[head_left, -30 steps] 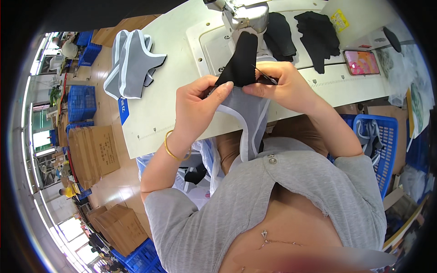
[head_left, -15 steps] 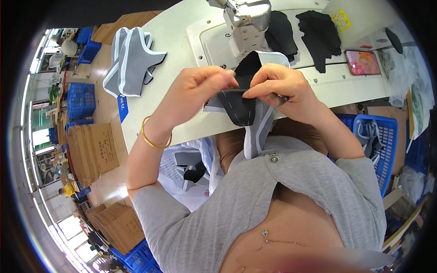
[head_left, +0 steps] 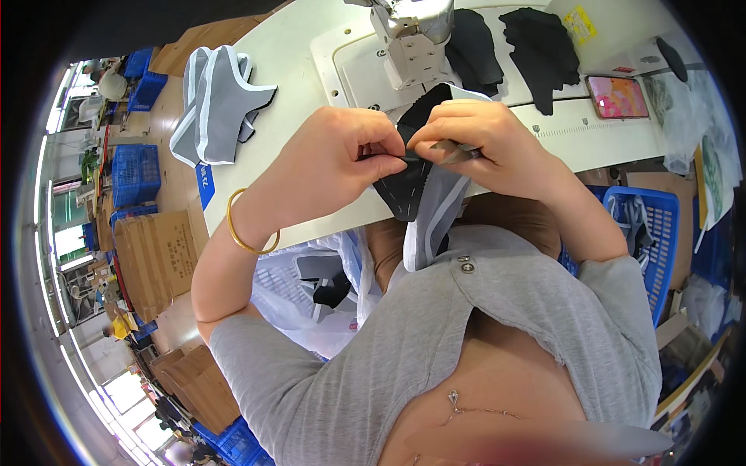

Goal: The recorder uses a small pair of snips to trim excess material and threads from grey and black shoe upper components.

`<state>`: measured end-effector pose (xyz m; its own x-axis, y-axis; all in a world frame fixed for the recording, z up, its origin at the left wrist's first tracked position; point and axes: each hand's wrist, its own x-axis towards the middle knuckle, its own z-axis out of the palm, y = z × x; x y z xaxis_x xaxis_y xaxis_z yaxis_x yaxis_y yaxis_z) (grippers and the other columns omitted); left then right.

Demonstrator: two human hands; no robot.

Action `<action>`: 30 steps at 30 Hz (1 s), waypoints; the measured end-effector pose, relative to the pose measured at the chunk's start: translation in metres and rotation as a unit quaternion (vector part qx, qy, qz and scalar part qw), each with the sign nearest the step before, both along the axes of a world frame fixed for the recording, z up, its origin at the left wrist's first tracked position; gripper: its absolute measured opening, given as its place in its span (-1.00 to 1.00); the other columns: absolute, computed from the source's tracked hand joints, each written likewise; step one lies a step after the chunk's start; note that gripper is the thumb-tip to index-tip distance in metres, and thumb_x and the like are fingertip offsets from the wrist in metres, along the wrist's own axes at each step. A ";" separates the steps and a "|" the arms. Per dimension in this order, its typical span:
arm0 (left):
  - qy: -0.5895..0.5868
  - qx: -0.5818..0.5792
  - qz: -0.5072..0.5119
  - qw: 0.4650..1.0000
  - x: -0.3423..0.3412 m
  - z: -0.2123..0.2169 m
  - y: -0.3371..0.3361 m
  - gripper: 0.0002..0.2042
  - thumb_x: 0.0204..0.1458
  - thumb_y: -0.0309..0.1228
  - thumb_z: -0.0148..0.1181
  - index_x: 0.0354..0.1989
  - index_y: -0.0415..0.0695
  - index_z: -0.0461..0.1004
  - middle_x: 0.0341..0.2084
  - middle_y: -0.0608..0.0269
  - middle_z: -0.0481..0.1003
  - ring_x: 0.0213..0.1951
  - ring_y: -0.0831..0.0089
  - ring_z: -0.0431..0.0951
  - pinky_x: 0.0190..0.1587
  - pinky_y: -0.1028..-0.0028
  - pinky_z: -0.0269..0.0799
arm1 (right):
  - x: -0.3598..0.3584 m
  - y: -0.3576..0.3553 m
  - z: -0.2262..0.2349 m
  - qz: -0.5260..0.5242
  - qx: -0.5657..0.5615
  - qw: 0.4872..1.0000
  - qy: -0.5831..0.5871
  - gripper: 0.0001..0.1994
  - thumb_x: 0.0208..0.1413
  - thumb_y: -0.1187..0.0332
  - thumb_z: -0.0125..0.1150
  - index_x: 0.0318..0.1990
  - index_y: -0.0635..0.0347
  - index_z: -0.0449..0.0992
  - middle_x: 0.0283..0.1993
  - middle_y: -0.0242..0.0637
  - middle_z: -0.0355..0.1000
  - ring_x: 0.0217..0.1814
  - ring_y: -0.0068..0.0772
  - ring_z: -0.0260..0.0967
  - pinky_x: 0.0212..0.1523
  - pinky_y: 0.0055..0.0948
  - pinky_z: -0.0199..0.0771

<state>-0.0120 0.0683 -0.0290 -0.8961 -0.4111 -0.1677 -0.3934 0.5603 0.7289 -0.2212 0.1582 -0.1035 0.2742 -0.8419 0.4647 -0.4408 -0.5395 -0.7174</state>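
Observation:
Both hands meet over a sewn fabric piece (head_left: 398,191), black with stitch lines and joined to grey cloth with a pale edge that hangs over the table's front edge toward my lap. My left hand (head_left: 353,147) is closed, thumb and fingers pinching the black fabric's fold. Close against it, my right hand (head_left: 489,144) pinches the same fold from the other side. A small pointed metal tool (head_left: 460,153) is tucked in the right hand's fingers; its kind is partly hidden. Just beyond the hands stands the sewing machine head (head_left: 416,46).
Grey pieces with pale edging (head_left: 221,109) lie stacked at the table's left. Black cut pieces (head_left: 540,54) and a phone (head_left: 616,98) are at the right. A blue basket (head_left: 660,241) stands low right; a plastic-lined basket (head_left: 287,287) with scraps is below the table edge.
My hands have come closer together along the black fold, the left turning its knuckles upward. The metal tool shows more plainly in my right hand.

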 end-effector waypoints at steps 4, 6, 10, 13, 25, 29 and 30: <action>0.018 -0.030 0.006 0.999 -0.002 -0.001 0.004 -0.92 -0.02 -0.58 0.30 -0.38 -0.29 0.52 -0.55 0.25 0.47 -0.47 0.53 0.46 -0.37 0.52 0.37 | 0.000 -0.001 0.002 0.027 0.009 0.999 0.046 -0.81 -0.05 0.42 0.34 -0.24 0.16 0.58 -0.38 -0.30 0.43 -0.31 -0.17 0.45 -0.28 -0.27 0.43; 0.023 -0.039 0.008 0.999 -0.002 -0.003 0.005 -0.91 -0.03 -0.58 0.30 -0.38 -0.29 0.52 -0.55 0.25 0.46 -0.47 0.52 0.46 -0.38 0.52 0.37 | 0.001 -0.001 -0.002 0.031 -0.010 0.999 0.035 -0.81 -0.08 0.46 0.36 -0.26 0.20 0.57 -0.40 -0.29 0.42 -0.33 -0.20 0.42 -0.33 -0.30 0.40; 0.029 -0.079 0.004 0.996 -0.001 -0.005 0.003 -0.90 -0.05 -0.57 0.33 -0.37 -0.29 0.54 -0.55 0.26 0.45 -0.48 0.53 0.44 -0.39 0.52 0.35 | 0.002 0.002 -0.005 0.022 -0.037 0.999 0.027 -0.76 -0.16 0.55 0.39 -0.27 0.25 0.54 -0.41 -0.28 0.40 -0.35 -0.22 0.41 -0.38 -0.33 0.37; 0.002 -0.043 0.052 0.998 0.003 -0.008 -0.001 -0.90 -0.07 -0.55 0.36 -0.39 -0.27 0.57 -0.56 0.31 0.48 -0.48 0.60 0.42 -0.39 0.54 0.33 | 0.001 0.004 -0.004 0.004 -0.028 0.999 0.037 -0.79 -0.19 0.50 0.36 -0.32 0.18 0.54 -0.37 -0.34 0.44 -0.30 -0.21 0.46 -0.29 -0.30 0.45; 0.087 0.164 0.169 0.968 0.010 -0.018 -0.017 -0.92 0.02 -0.53 0.33 -0.32 -0.27 0.62 -0.43 0.38 0.56 -0.34 0.67 0.44 -0.25 0.63 0.32 | 0.000 0.004 -0.003 -0.042 -0.024 0.998 -0.049 -0.90 0.02 0.54 0.32 -0.30 0.30 0.55 -0.47 -0.29 0.39 -0.46 -0.38 0.32 -0.46 -0.44 0.28; 0.101 0.175 0.139 0.969 0.007 -0.008 -0.033 -0.89 0.07 -0.53 0.29 -0.25 -0.26 0.60 -0.40 0.34 0.57 -0.30 0.64 0.49 -0.19 0.60 0.38 | 0.002 0.007 0.004 -0.068 0.005 0.995 -0.070 -0.90 0.06 0.47 0.31 -0.30 0.31 0.55 -0.48 -0.29 0.40 -0.48 -0.46 0.30 -0.47 -0.48 0.26; 0.103 0.170 0.138 0.970 0.004 -0.006 -0.037 -0.89 0.07 -0.53 0.29 -0.25 -0.26 0.60 -0.40 0.34 0.57 -0.30 0.64 0.49 -0.19 0.60 0.38 | 0.003 0.007 0.008 -0.079 0.029 0.992 -0.093 -0.88 0.08 0.44 0.31 -0.30 0.32 0.55 -0.47 -0.25 0.43 -0.47 -0.41 0.35 -0.44 -0.45 0.31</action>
